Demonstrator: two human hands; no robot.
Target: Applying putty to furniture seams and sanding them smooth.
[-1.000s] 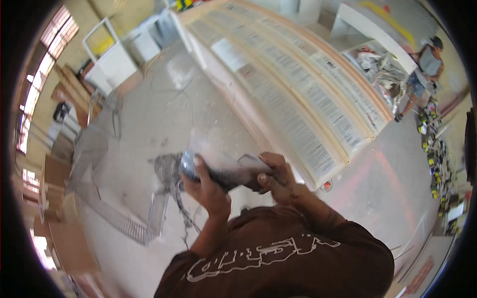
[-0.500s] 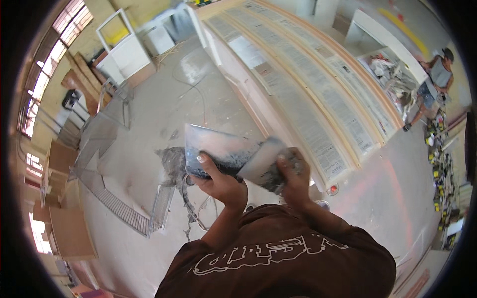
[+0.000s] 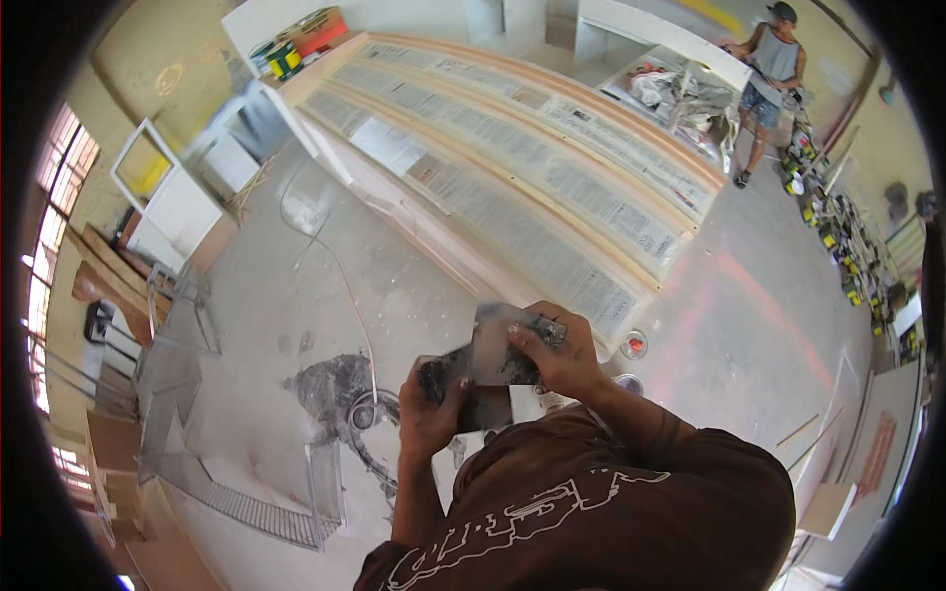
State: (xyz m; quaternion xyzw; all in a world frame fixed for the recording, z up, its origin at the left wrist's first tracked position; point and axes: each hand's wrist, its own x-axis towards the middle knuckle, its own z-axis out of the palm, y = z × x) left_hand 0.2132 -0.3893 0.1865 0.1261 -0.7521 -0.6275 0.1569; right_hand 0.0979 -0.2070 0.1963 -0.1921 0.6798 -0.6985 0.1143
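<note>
My left hand (image 3: 430, 412) is closed round a dark-smeared flat plate (image 3: 485, 412), low in front of my chest. In my right hand (image 3: 567, 355) is a greyish, roughly rectangular flat scraper (image 3: 496, 357), smeared dark at its edges, with the thumb pressed on its face. The scraper overlaps the plate and hides part of it; whether their faces touch I cannot tell. Beyond my hands lies a long panel (image 3: 581, 278) with pale wooden strips and newspaper between them.
A dark stain (image 3: 340, 386) and a coiled hose (image 3: 367, 412) lie on the floor left of my hands. Metal mesh frames (image 3: 236, 502) stand farther left. A person (image 3: 774, 74) stands at the far right beside a row of cans (image 3: 833, 231). Tins (image 3: 281, 61) sit on the panel's far end.
The plate has turned and come lower, nearer my body, with its broad face no longer toward me. The scraper has swung upright across it. My view has shifted, showing more of the room's right side.
</note>
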